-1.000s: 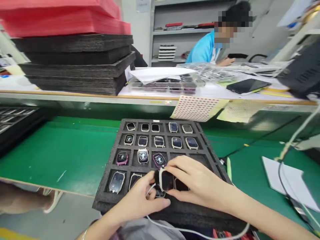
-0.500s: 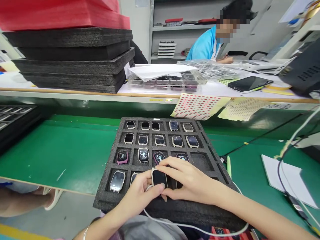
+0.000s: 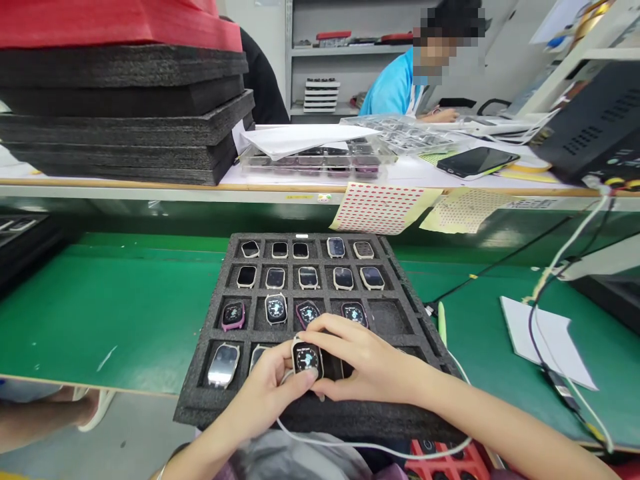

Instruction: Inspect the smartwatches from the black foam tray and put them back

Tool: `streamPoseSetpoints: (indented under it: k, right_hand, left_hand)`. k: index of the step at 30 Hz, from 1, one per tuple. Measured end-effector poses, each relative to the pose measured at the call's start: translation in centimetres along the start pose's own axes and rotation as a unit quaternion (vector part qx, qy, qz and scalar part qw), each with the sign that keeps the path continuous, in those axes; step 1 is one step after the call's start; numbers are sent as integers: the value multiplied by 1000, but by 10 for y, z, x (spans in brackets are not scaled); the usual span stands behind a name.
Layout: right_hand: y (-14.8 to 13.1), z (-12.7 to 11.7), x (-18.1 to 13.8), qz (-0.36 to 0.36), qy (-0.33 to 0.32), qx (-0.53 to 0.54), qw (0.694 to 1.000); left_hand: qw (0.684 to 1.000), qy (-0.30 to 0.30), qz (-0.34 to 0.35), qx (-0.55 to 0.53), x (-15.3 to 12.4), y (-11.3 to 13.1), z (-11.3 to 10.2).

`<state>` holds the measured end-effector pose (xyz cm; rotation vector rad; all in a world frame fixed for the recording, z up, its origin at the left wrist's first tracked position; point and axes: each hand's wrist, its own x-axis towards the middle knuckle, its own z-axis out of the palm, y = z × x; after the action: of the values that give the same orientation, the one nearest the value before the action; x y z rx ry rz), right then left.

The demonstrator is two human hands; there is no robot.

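Note:
A black foam tray (image 3: 400, 293) lies on the green bench and holds several smartwatch bodies in its pockets. Over its front row, both hands pinch one watch body (image 3: 307, 357) with a lit screen. My left hand (image 3: 265, 393) grips its left and lower edge. My right hand (image 3: 360, 360) holds its top and right side, fingers curled. A white cable (image 3: 370, 447) runs from under the watch across the tray's front edge to the right.
Stacked black foam trays (image 3: 125, 120) under red sheets stand back left on the shelf. Clear boxes (image 3: 320, 160), a sticker sheet (image 3: 380, 208) and a phone (image 3: 475, 161) lie behind. A person in blue sits beyond. Paper (image 3: 550, 340) and cables lie right.
The watch held between both hands has turned from edge-on to face-up, and its dark screen now shows a lit dial. The view has drifted slightly right.

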<state>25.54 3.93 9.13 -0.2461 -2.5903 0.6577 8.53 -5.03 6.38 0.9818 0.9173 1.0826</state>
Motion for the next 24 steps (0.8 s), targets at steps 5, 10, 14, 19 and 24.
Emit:
streamPoseSetpoints:
  k: [5,10,14,19,24]
  right_hand:
    - [1,-2,-2,22,-17,15,999]
    - [0,3,-8,35,-13,34,999]
    - [-2,7,-8,42,-1,48,998]
    - [4,-29,-15,49,68,12,996]
    - [23,-77,-62,206,43,-119,970]
  left_hand:
    - [999,10,-9,42,0,2,0]
    - [996,21,-34,85,-2,8,3]
    - [995,12,-31,96,-4,6,4]
    - [992,-27,-69,104,-9,7,4]
    - [993,-20,-40,107,-10,7,5]
